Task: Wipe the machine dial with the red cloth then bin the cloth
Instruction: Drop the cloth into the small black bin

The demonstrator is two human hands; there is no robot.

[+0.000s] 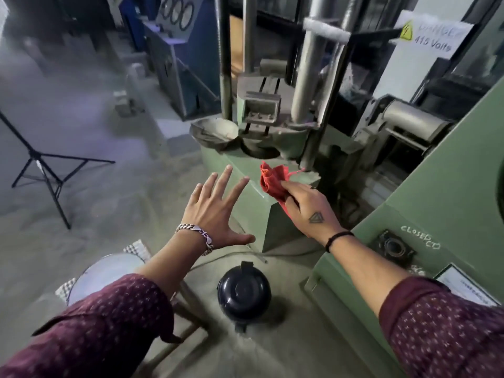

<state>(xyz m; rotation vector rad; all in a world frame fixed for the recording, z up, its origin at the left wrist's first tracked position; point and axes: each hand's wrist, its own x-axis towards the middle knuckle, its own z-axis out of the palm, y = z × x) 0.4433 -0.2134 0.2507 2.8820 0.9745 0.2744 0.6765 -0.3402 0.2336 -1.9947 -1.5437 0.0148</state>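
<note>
My right hand (pixel 311 211) is closed around a crumpled red cloth (pixel 271 181), held in the air over the green base of the testing machine (pixel 245 170). My left hand (pixel 215 211) hovers beside it, palm down, fingers spread, holding nothing. A dark round bin with a closed lid (pixel 243 294) stands on the floor below and between my forearms. At the far right edge only a dark sliver of a round dial (pixel 500 192) shows on the green cabinet (pixel 436 192); most of it is cut off by the frame.
A black tripod stand (pixel 43 170) stands on the dusty floor at left. A white round stool (pixel 106 274) sits by my left arm. Steel columns (pixel 313 72) and a grey pan (pixel 214 132) rise from the machine ahead. A 415-volt danger sign (pixel 433 34) hangs at top right.
</note>
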